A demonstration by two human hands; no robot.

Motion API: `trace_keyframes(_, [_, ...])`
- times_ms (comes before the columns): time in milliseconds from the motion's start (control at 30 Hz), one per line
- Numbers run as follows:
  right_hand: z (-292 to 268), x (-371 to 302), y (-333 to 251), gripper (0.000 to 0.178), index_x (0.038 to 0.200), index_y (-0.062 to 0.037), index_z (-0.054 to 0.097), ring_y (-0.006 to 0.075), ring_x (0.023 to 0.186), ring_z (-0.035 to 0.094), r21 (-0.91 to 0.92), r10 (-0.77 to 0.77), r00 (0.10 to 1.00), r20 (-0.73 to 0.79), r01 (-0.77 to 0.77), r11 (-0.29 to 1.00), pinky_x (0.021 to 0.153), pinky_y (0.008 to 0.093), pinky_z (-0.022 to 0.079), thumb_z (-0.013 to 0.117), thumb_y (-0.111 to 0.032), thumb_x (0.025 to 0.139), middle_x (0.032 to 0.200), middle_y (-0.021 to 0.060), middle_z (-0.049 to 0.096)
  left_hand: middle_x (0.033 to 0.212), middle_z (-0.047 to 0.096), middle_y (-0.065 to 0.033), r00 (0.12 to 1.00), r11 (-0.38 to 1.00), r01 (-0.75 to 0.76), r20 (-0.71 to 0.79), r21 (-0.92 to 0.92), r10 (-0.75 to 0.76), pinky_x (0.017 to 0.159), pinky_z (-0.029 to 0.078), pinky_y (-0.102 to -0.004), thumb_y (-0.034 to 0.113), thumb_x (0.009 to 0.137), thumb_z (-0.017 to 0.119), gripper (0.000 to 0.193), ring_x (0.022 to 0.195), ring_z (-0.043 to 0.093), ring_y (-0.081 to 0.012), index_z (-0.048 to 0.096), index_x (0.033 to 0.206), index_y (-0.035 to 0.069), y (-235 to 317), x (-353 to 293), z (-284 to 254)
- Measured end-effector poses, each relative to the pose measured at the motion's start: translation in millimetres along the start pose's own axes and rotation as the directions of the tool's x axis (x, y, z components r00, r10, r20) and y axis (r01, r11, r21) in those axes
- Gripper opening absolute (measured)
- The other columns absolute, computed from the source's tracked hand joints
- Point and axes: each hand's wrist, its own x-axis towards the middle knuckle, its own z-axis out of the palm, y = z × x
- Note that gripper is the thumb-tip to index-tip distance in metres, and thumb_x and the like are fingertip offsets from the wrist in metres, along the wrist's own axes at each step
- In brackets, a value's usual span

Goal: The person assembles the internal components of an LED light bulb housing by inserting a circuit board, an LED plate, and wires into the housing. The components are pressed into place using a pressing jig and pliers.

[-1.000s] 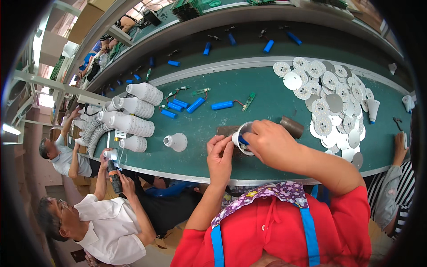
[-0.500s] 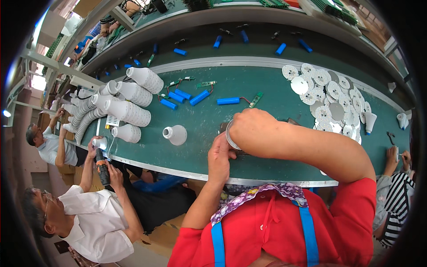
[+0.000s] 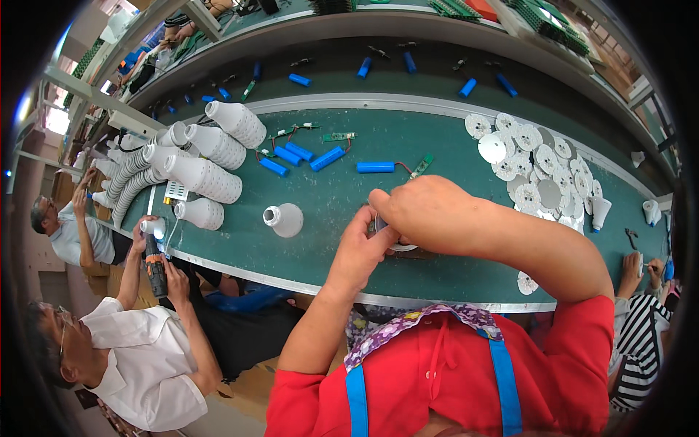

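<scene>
My left hand (image 3: 362, 246) is closed around a white round-rimmed lamp housing (image 3: 403, 248) near the front edge of the bench. My right hand (image 3: 426, 211) is bent over the housing from above, its fingers curled down and mostly hidden, so what they hold cannot be seen. Just beyond my right hand lies a blue cylindrical battery (image 3: 376, 167), wired to a small green circuit board (image 3: 421, 166). To the left of my hands, a single white cone-shaped lamp housing (image 3: 284, 220) rests on the green bench top.
Nested stacks of white housings (image 3: 204, 179) fill the left. Several batteries with boards (image 3: 327, 158) lie behind. White round LED boards (image 3: 546, 162) are heaped at right. A shelf (image 3: 408, 36) spans the back. At left, a co-worker holds a power screwdriver (image 3: 155, 270); another person works far right.
My left hand has moved up and inward over the housing's rim, its fingers meeting the right hand's. The housing has tilted from sideways to more upward. The view has shifted slightly.
</scene>
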Motion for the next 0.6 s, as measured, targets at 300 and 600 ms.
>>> trace_keyframes(300, [5,-30,59,0.024,0.105,-0.0032,0.053,0.0074,0.063,0.047,0.657,0.381,0.842,-0.381,-0.043,0.753,0.056,0.0238,0.04,0.057,-0.011,0.083,0.071,0.0011,0.051,0.084,0.057,-0.002,0.999,0.997,-0.041,0.01,0.065,0.04,0.054,0.039,-0.019,0.024,0.08,0.066,0.04,0.068,0.051,-0.005,0.05,0.106,-0.001,3,3,-3])
trace_keyframes(600, [37,-41,64,0.03,0.109,-0.0007,0.049,0.019,0.064,0.056,0.838,0.376,0.912,-0.163,-0.073,0.541,0.06,0.0319,0.043,0.056,-0.018,0.085,0.071,0.0101,0.059,0.103,0.056,-0.0096,0.997,0.993,-0.034,0.067,-0.111,0.042,0.085,0.04,-0.027,0.022,0.082,0.062,0.041,0.097,0.052,-0.0141,0.049,0.111,-0.004,1,3,0])
